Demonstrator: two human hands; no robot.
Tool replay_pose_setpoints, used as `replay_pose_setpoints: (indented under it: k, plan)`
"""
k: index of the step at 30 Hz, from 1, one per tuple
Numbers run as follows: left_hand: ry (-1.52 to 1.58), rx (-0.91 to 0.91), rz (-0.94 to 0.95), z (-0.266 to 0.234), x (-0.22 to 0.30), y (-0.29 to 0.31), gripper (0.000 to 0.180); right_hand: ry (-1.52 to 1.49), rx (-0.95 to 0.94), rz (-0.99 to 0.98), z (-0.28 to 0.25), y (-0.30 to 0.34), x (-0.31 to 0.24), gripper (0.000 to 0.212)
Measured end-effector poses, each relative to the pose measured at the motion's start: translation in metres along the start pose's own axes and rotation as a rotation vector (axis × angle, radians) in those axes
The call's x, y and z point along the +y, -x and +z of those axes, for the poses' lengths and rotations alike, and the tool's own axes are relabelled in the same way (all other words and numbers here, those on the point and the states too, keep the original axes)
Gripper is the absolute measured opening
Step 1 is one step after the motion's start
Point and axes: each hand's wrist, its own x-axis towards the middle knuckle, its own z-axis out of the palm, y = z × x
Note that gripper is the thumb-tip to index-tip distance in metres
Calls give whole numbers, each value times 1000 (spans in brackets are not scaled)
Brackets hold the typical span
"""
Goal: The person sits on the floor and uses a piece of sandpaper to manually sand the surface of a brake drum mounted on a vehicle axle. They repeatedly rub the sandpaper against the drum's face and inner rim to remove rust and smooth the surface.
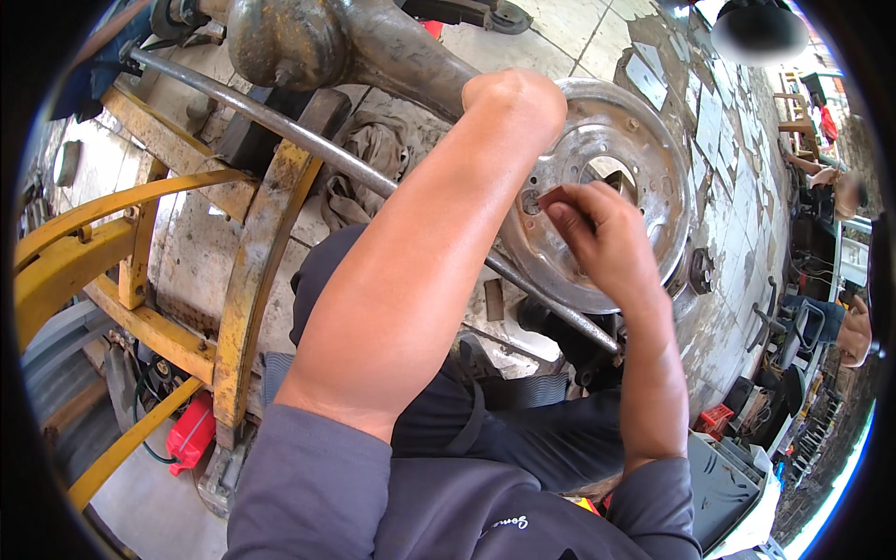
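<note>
A round bare-metal wheel disc (653, 131) stands at the end of a greasy axle housing (401, 56), with holes around its centre opening. In front of the disc, my right hand (607, 229) is closed in a pinch on a small reddish-brown piece of sandpaper (554, 197), close to one of the holes. My left arm reaches across to the upper left part of the disc, where my left hand (515, 98) is bent away beside the axle. Its fingers are hidden behind the wrist, so their grip does not show.
A long metal rod (233, 101) slants below the axle toward the disc's lower edge. Worn yellow metal framing (163, 341) fills the left, with a red case (191, 434) under it. Crumpled cloth (373, 154) and broken tiles (723, 117) lie on the floor. People are at the far right.
</note>
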Motion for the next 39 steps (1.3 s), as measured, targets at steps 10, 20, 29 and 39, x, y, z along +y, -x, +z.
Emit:
replay_pose_setpoints:
  k: [10, 20, 29, 39]
  plan:
    - [15, 37, 6, 2, 1, 1, 32, 286, -8, -25, 8, 32, 16, 35]
    - [-52, 3, 9, 6, -1, -11, 30, 547, -246, -145, 29, 68, 5, 73]
    - [-72, 6, 9, 9, -4, -12, 34, 579, -142, -100, 52, 62, 12, 64]
    - [-95, -16, 5, 9, -1, -9, 36, 508, -160, -55, 54, 63, 6, 65]
